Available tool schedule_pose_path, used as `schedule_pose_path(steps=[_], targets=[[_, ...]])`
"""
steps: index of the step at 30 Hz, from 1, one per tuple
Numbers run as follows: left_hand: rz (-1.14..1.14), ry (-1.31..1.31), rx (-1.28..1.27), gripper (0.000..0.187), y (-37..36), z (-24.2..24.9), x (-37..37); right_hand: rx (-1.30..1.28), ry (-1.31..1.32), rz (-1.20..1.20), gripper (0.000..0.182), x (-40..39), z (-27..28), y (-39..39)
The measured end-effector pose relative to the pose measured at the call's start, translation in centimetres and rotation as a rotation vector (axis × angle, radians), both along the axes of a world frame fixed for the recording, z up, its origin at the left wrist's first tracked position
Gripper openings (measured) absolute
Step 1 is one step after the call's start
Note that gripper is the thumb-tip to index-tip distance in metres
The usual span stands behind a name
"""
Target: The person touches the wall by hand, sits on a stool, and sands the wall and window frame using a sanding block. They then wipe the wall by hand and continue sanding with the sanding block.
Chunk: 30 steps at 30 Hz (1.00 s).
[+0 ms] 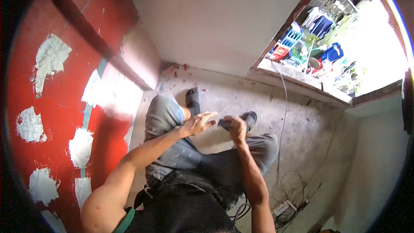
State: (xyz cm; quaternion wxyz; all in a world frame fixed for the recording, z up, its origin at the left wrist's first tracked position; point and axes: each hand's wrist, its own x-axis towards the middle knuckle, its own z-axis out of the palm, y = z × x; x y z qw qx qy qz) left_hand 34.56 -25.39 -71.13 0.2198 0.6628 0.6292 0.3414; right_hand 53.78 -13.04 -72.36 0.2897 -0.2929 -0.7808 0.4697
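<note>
My left hand (197, 125) is held out above my left knee, with its fingers stretched towards my right hand and nothing in them. My right hand (236, 128) is closed round a small dark block (224, 124), whose near end sticks out towards the left hand. A gap separates the two hands. What kind of thing the block is cannot be made out. Below the hands are my knees in grey jeans (161, 116) and my dark sandals (192, 100) on the concrete floor.
A red wall (56, 90) with white filler patches stands at the left. At the upper right is a window opening (302, 77) with crates and clothes outside. A thin cable (284, 103) runs down to tangled wires and a white power strip (282, 208).
</note>
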Motion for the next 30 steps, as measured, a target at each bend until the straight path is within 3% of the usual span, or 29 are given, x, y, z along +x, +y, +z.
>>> schedule_pose_path(steps=[2,5,9,12,14,17,19,24,30], targets=[[-0.001,-0.136,-0.110,0.056,0.3,-0.2,0.0,0.254,-0.093,0.109,0.025,-0.3,1.3,-0.8],[-0.141,-0.123,-0.296,0.067,0.2,-1.7,-0.5,0.279,-0.063,0.148,0.023,-0.7,1.6,-1.3],[-0.136,-0.224,-0.288,0.077,-0.3,-1.9,-0.1,0.319,-0.068,0.185,0.023,-0.7,2.6,-1.8],[-0.136,-0.242,-0.367,0.074,-0.1,-0.3,-0.4,0.344,-0.043,0.215,0.023,-0.7,3.3,-2.4],[-0.116,-0.245,-0.256,0.064,0.0,-1.1,-0.5,0.388,-0.046,0.202,0.023,-0.9,3.5,-2.6],[-0.091,-0.245,-0.133,0.058,0.2,-0.8,-0.7,0.429,-0.047,0.164,0.044,-1.2,3.9,-2.6],[-0.005,-0.181,-0.218,0.057,-0.2,0.2,-0.8,0.484,-0.083,0.140,0.055,-1.5,3.8,-1.9],[0.159,-0.015,-0.143,0.034,-0.2,0.4,-1.2,0.333,-0.135,0.113,0.051,-1.0,2.0,-0.8],[0.130,0.181,-0.089,0.021,-0.4,-0.2,-1.1,0.229,-0.109,0.253,0.031,-1.5,2.3,-2.1]])
